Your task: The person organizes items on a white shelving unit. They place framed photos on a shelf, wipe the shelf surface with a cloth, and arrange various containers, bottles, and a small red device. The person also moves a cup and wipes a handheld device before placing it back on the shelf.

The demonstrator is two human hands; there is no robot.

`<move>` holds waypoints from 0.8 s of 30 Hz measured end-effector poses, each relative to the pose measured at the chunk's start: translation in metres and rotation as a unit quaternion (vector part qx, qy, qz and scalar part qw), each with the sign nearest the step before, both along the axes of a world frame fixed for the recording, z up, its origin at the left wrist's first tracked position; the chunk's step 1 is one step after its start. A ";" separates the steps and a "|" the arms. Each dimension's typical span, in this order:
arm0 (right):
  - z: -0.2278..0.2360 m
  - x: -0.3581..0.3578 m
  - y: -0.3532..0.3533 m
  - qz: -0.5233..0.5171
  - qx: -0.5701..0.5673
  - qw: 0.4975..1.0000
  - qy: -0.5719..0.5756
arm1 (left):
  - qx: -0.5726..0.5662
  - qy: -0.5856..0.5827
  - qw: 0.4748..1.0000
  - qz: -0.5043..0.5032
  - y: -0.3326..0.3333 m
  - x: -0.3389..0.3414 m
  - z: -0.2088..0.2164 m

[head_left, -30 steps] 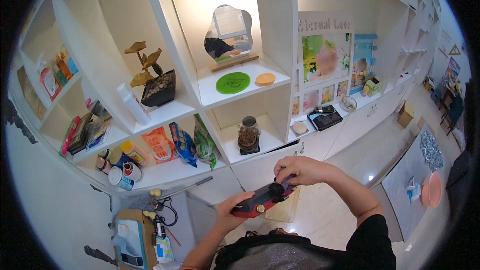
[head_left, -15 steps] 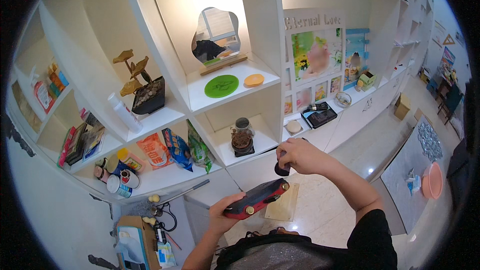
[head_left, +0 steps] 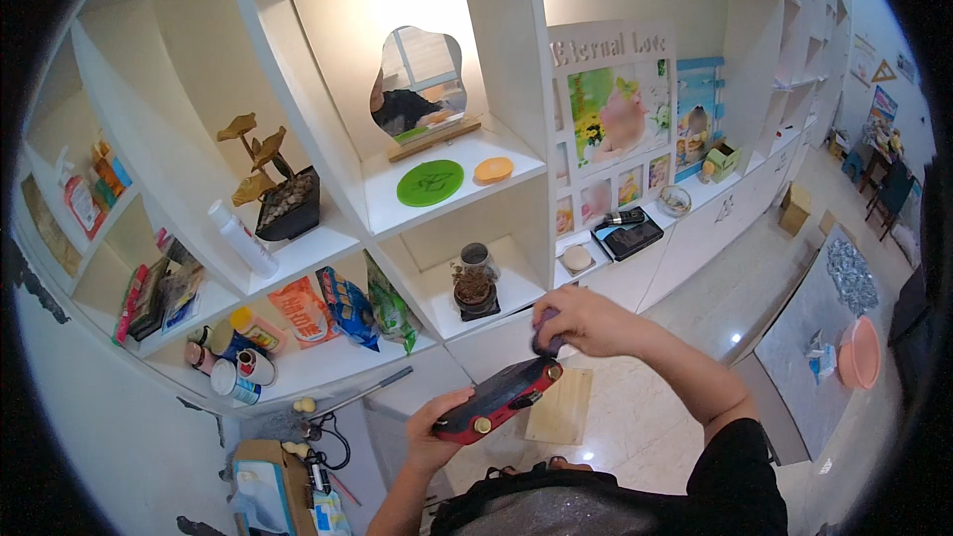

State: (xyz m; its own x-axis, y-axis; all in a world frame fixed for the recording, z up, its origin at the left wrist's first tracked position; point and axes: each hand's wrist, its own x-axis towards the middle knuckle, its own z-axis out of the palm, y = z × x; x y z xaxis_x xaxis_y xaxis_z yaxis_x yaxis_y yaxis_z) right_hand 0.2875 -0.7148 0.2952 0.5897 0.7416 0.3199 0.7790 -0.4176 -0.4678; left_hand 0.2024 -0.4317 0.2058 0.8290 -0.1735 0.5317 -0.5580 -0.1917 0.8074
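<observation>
My left hand (head_left: 434, 434) grips a flat red and black box (head_left: 501, 402) with round brass-coloured knobs along its red side. The box is held tilted in the air in front of me, its dark top facing away. In my right hand (head_left: 588, 323) is a small dark, purplish, rounded thing (head_left: 545, 336), pinched between the fingers; its kind cannot be made out. That thing hangs just above the far right end of the box; whether the two touch is unclear.
White shelving ahead holds a wavy mirror (head_left: 419, 79), a green mat (head_left: 430, 183), a potted plant (head_left: 475, 290), photo frames (head_left: 619, 114) and snack-like bags (head_left: 346, 306). A wooden stool (head_left: 559, 407) stands below my hands. At right, a grey table (head_left: 794, 367) bears a pink basin (head_left: 859, 353).
My right hand has moved slightly left and down, bringing the dark thing closer to the box. The box has shifted a little left in view, still in my left hand.
</observation>
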 end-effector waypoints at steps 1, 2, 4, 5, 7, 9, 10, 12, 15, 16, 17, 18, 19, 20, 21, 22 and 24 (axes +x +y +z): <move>0.007 -0.005 0.009 0.036 0.071 0.997 0.017 | 0.009 -0.002 1.000 0.003 0.000 0.000 0.001; 0.006 -0.011 0.018 0.071 0.057 0.995 0.046 | 0.017 -0.003 1.000 0.005 0.000 0.000 0.002; 0.003 -0.016 0.020 0.075 0.010 0.997 0.010 | 0.033 0.010 0.999 0.000 0.000 -0.004 0.010; -0.004 -0.011 0.015 0.071 -0.013 0.997 0.002 | 0.041 0.016 0.999 -0.002 0.000 -0.006 0.013; -0.010 -0.005 0.000 0.005 -0.099 0.995 -0.031 | 0.025 0.034 0.999 -0.008 0.004 -0.006 0.007; -0.009 -0.003 -0.004 -0.037 -0.097 0.994 -0.046 | -0.007 0.048 0.999 -0.013 0.006 -0.005 0.002; -0.005 -0.004 -0.003 -0.046 -0.051 0.997 -0.044 | -0.032 0.054 0.998 -0.015 0.006 -0.004 0.000; 0.007 -0.011 0.008 -0.017 0.054 0.998 -0.039 | -0.042 0.079 0.996 -0.006 0.005 -0.005 0.003; 0.011 -0.028 0.026 0.093 0.071 0.993 0.002 | -0.013 0.119 0.993 0.008 0.003 -0.007 0.013; 0.008 -0.026 0.024 0.099 0.074 0.992 0.003 | -0.015 0.120 0.993 0.004 0.005 -0.008 0.012; 0.004 -0.022 0.019 0.081 0.048 0.995 0.010 | -0.018 0.122 0.992 0.000 0.006 -0.008 0.012; 0.001 -0.016 0.013 0.066 0.019 0.997 0.019 | -0.013 0.121 0.993 0.002 0.007 -0.009 0.012; 0.001 -0.012 0.008 0.052 -0.011 0.998 0.028 | -0.008 0.121 0.993 0.005 0.008 -0.010 0.011; 0.005 -0.011 0.004 0.008 -0.078 0.996 -0.036 | -0.003 0.120 0.993 0.007 0.008 -0.011 0.010; 0.006 -0.012 0.005 0.006 -0.032 0.999 -0.040 | -0.023 0.125 0.992 0.009 0.009 -0.010 0.008; 0.007 -0.013 0.008 0.004 0.014 0.999 -0.044 | -0.042 0.129 0.991 0.011 0.009 -0.010 0.005; 0.009 -0.017 0.020 0.044 0.089 0.995 0.009 | -0.064 0.152 0.986 0.014 0.009 -0.010 0.004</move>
